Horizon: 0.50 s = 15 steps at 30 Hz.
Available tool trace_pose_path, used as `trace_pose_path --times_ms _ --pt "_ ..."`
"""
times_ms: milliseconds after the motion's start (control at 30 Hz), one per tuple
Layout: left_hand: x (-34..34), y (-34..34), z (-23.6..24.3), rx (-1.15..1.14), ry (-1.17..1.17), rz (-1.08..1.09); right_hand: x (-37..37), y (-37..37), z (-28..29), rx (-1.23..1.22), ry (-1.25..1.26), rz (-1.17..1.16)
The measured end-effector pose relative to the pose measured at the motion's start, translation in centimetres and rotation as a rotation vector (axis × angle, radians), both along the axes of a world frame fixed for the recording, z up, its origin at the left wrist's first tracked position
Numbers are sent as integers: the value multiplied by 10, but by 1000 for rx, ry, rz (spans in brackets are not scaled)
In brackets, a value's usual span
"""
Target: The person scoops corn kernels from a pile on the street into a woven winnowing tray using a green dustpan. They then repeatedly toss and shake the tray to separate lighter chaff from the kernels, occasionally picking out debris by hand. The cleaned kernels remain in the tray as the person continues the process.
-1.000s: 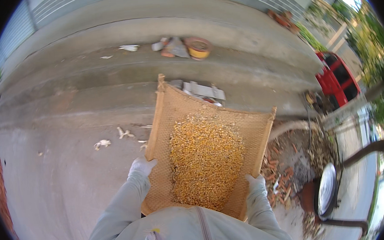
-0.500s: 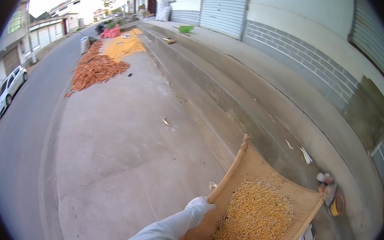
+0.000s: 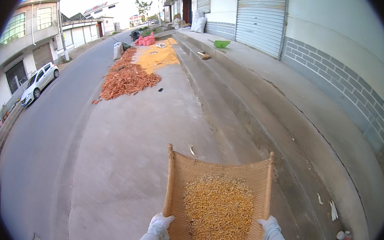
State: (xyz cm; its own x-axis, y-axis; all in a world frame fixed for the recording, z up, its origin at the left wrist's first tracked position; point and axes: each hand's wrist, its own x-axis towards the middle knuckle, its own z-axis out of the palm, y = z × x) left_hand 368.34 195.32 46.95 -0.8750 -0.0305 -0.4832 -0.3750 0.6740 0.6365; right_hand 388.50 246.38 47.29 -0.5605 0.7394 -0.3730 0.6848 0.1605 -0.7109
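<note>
Both forearms cut off below tray [image 3: 182,166]

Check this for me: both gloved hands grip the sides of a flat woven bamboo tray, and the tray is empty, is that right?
Not quite. The head view shows the left gloved hand and right gloved hand gripping the sides of the flat woven bamboo tray, but the tray is not empty: a heap of yellow corn kernels lies in its middle.

Tray [image 3: 178,176]: tan, woven weave. Corn [image 3: 219,207]: golden yellow. Gloves on left hand [image 3: 160,224] and right hand [image 3: 268,224]: white; car [image 3: 38,82] white.
</note>
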Motion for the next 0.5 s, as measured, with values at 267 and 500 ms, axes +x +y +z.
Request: trace_pose_path --times_ms 267,500 --pt "-120 -23 -43 -146 -151 212 -251 30 -125 27 -255 367" --pt "-384 4 -44 -138 -56 118 -469 51 -80 14 -236 348"
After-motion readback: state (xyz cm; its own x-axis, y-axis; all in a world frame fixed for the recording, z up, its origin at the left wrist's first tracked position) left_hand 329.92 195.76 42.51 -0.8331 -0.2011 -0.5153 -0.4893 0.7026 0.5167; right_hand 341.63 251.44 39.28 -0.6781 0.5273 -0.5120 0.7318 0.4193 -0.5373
